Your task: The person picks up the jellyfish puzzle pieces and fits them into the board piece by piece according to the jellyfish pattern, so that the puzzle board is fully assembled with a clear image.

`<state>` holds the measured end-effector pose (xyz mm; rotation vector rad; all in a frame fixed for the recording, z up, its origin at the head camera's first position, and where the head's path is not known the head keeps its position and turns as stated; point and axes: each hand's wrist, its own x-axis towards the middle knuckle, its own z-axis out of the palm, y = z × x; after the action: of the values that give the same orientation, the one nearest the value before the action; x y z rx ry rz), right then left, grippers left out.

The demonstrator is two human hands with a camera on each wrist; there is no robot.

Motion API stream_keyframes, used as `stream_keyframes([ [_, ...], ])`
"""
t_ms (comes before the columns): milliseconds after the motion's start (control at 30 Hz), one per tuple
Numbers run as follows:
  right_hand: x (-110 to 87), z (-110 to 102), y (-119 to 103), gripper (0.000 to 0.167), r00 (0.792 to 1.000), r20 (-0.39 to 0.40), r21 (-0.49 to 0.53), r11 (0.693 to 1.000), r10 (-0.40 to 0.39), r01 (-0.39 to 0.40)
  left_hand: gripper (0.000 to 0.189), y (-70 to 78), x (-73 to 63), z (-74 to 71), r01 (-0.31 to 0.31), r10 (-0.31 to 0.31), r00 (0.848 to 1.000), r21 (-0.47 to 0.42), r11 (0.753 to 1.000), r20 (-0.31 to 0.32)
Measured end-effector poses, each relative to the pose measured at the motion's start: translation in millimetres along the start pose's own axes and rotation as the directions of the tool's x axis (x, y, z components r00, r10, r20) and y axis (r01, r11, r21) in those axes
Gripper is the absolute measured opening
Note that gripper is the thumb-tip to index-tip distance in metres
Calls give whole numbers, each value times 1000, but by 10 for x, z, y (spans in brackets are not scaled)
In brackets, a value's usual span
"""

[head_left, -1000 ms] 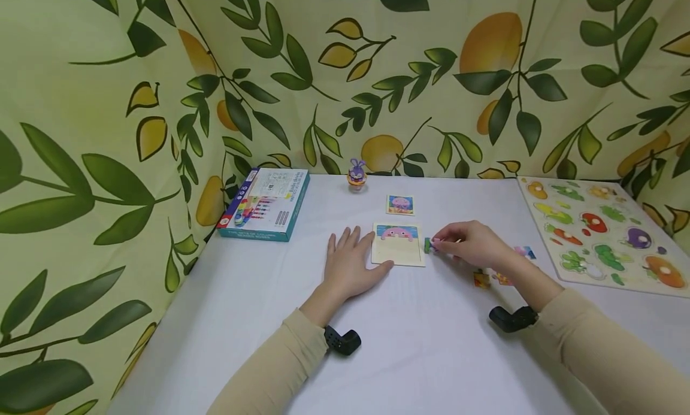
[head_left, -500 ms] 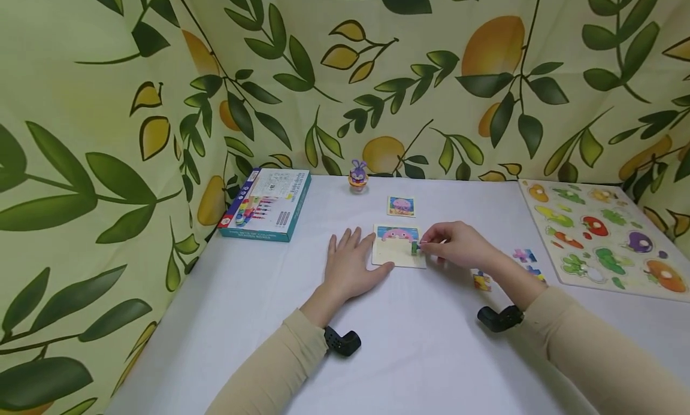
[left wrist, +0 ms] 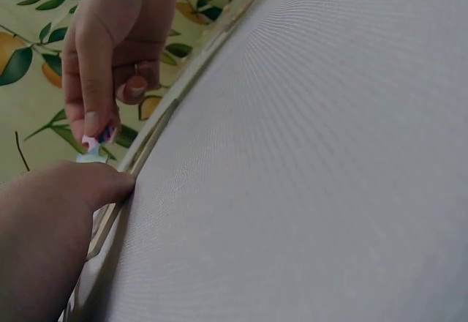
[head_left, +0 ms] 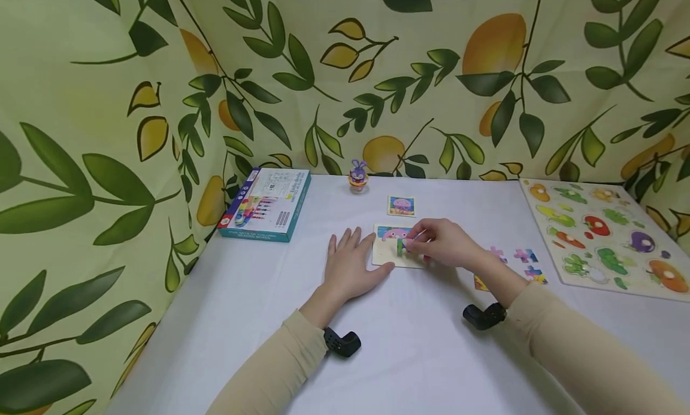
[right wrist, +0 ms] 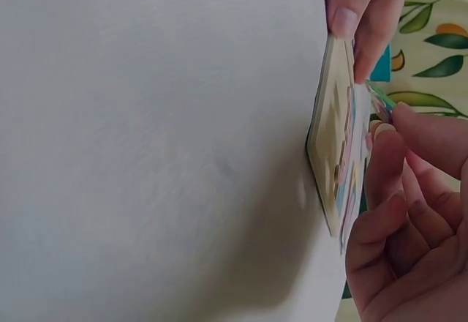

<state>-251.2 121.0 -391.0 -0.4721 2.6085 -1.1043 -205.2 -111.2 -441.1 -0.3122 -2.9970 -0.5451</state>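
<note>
A small jigsaw piece point(head_left: 401, 247), green at its near end, is pinched between the thumb and fingers of my right hand point(head_left: 444, 242). In the right wrist view the piece point(right wrist: 378, 101) tilts above the tray. Below it lies the square puzzle tray point(head_left: 384, 256), whose top strip shows a pink face on blue while its lower part is bare wood. My left hand point(head_left: 350, 264) lies flat with spread fingers, its thumb and index finger touching the tray's left side. The left wrist view shows the left thumb point(left wrist: 110, 186) on the tray's edge.
Several loose jigsaw pieces point(head_left: 525, 256) lie right of the tray, partly behind the right forearm. A small picture card point(head_left: 401, 206) and a purple rabbit figure point(head_left: 358, 176) stand beyond it. A boxed set point(head_left: 265, 204) sits left, a vegetable puzzle board point(head_left: 609, 235) right.
My right hand has moved left with the jigsaw piece, from beside the tray to above its middle. More loose pieces show by the forearm. My left hand has stayed in place.
</note>
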Motion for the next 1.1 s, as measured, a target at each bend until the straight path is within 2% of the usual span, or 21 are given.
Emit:
stream_keyframes([
  [267,66,96,-102,18,1000,-25,-19,1000,18,-18,85,-2,9,12,6,-6,1000,3,1000,4],
  [600,125,200,-163,19,997,-46,-19,998,54,-55,85,-4,15,20,2,-2,1000,5,1000,0],
  [1100,219,292,-262,16,997,-59,-118,992,-40,33,85,3,14,15,2,-2,1000,-2,1000,-2],
])
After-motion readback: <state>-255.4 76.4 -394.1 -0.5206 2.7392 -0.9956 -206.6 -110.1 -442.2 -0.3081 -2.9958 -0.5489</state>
